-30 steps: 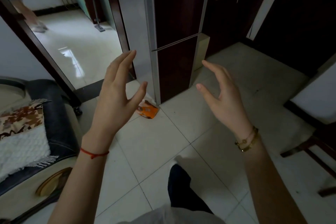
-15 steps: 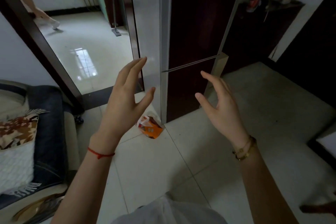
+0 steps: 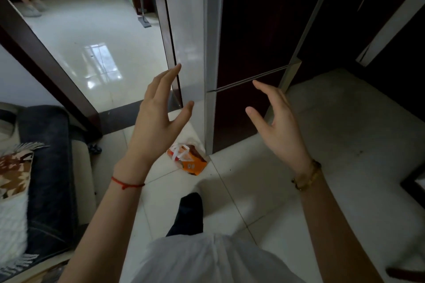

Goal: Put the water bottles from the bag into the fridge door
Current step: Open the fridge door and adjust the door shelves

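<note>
Both hands, left and right, are raised empty with fingers spread, bare floor between them and the closed fridge, bag at its corner.

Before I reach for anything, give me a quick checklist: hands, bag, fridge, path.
1. Left hand free: ok, open, holding nothing.
2. Right hand free: ok, open, holding nothing.
3. Bag located: ok, orange and white bag on the floor tiles by the fridge's near corner, below the left hand.
4. Bottles in the bag: cannot tell, contents not visible.
5. Fridge door open for loading: not ok, both dark doors look shut.
6. Path to the bag: ok, bare tiles between the person's foot and the bag.
</note>
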Demonstrator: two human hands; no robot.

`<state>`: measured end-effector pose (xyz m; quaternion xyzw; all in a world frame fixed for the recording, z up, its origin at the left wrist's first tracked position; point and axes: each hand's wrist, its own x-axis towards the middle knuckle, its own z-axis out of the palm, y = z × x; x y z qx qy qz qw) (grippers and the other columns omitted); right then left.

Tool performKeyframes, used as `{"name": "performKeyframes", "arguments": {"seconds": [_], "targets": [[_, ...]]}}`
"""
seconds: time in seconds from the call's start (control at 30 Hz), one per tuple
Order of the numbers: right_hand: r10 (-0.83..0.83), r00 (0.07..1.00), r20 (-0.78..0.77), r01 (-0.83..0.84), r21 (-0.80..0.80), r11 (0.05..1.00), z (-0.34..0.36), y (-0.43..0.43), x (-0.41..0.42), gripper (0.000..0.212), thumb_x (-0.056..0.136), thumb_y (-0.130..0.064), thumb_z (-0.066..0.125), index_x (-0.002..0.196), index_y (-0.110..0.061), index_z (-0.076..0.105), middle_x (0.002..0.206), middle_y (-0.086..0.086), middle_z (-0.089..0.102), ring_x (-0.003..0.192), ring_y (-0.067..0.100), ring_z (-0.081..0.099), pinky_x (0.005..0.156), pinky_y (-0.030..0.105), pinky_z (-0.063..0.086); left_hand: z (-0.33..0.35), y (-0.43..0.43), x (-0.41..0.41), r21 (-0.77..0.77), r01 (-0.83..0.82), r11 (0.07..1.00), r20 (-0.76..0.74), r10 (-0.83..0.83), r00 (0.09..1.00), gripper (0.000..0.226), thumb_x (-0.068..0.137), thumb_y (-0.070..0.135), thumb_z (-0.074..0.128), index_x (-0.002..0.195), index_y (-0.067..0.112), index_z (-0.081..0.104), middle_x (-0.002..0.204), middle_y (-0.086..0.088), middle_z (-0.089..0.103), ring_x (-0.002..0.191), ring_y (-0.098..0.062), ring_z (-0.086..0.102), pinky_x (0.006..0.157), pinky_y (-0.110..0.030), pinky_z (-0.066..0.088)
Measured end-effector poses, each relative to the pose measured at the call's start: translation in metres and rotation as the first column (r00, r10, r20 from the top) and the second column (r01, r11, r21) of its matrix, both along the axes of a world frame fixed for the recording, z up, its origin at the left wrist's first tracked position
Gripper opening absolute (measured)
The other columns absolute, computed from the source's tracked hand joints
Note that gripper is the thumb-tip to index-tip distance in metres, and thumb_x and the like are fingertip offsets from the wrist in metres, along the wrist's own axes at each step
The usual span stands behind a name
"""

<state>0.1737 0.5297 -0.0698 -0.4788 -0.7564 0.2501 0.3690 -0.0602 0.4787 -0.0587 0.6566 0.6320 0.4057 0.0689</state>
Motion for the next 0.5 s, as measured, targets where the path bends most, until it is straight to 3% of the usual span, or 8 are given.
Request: {"name": "performKeyframes", "arguments": {"seconds": [0.17, 0.33, 0.5], "targets": [[-0.082, 0.997, -0.009, 0.082, -0.005, 0.997, -0.015, 0.057, -0.015, 0.051, 0.094, -0.027, 0.058, 0.142, -0.02, 0.043, 0.141, -0.005, 0.045, 0.136, 0.011, 0.038, 0.112, 0.027, 0.034, -0.015, 0.076, -0.015, -0.056, 0.035, 0.998, 0.061, -0.032, 0.998, 0.066, 0.093, 0.028, 0.06, 0.151, 0.013, 0.032, 0.148, -0.004, 0.046, 0.134, -0.014, 0.046, 0.11, -0.023, 0.036], [-0.147, 0.989, -0.01, 0.147, -0.043, 0.988, -0.019, 0.115, -0.039, 0.052, 0.094, -0.029, 0.057, 0.143, -0.021, 0.041, 0.144, -0.006, 0.041, 0.137, 0.009, 0.036, 0.11, 0.024, 0.032, -0.023, 0.166, -0.027, -0.111, 0.127, 0.986, 0.165, -0.108, 0.98, 0.068, 0.092, 0.028, 0.061, 0.151, 0.013, 0.03, 0.147, -0.005, 0.047, 0.134, -0.016, 0.046, 0.11, -0.027, 0.036], [-0.193, 0.981, 0.007, 0.193, -0.057, 0.979, -0.019, 0.175, -0.065, 0.056, 0.095, -0.031, 0.055, 0.146, -0.02, 0.036, 0.151, -0.002, 0.034, 0.142, 0.013, 0.032, 0.115, 0.033, 0.033, -0.024, 0.258, -0.029, -0.12, 0.185, 0.975, 0.253, -0.151, 0.956, 0.074, 0.092, 0.028, 0.061, 0.153, 0.014, 0.022, 0.154, -0.005, 0.036, 0.138, -0.014, 0.039, 0.102, -0.011, 0.03]]}}
